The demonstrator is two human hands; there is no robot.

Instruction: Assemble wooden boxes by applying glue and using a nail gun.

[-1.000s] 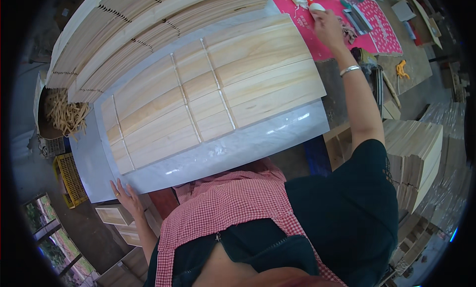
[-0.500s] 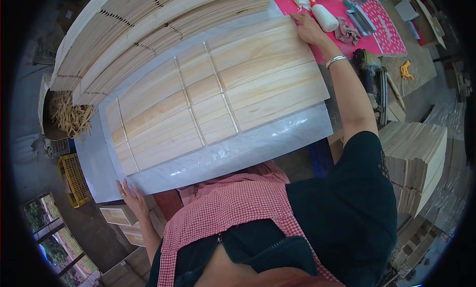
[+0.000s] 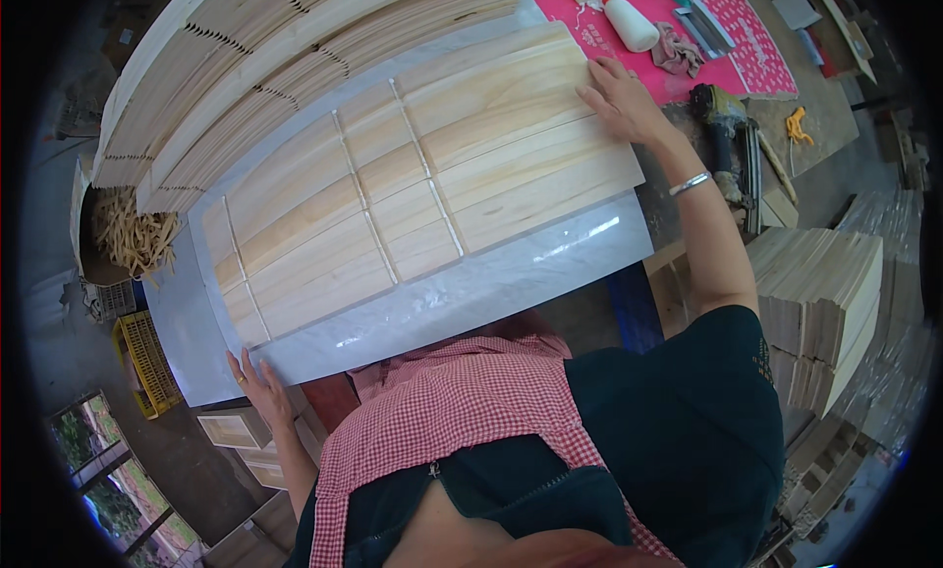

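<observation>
Several pale wooden boards (image 3: 511, 116) lie side by side on a grey marbled tabletop (image 3: 511, 278). Three narrow grooves (image 3: 428, 170) with white, glue-like lines in them run across the boards. At the right end of the boards is my right hand (image 3: 627, 105), its fingers stretched out along their edge and gripping nothing. My left hand (image 3: 263, 389) is at the table's near left edge, close to the boards' lower left corner. Its fingers are spread, with a ring on one of them.
Tall stacks of grooved boards (image 3: 295, 67) stand along the far side. On a pink mat to the right are a white bottle (image 3: 631, 25) and a crumpled cloth (image 3: 678, 50). A nail gun (image 3: 727, 136) lies nearer. A box of wood strips (image 3: 133, 229) stands left.
My right hand has come nearer to me along the boards' right end, from the far corner. My left hand has stayed almost in place. The whole view has shifted slightly.
</observation>
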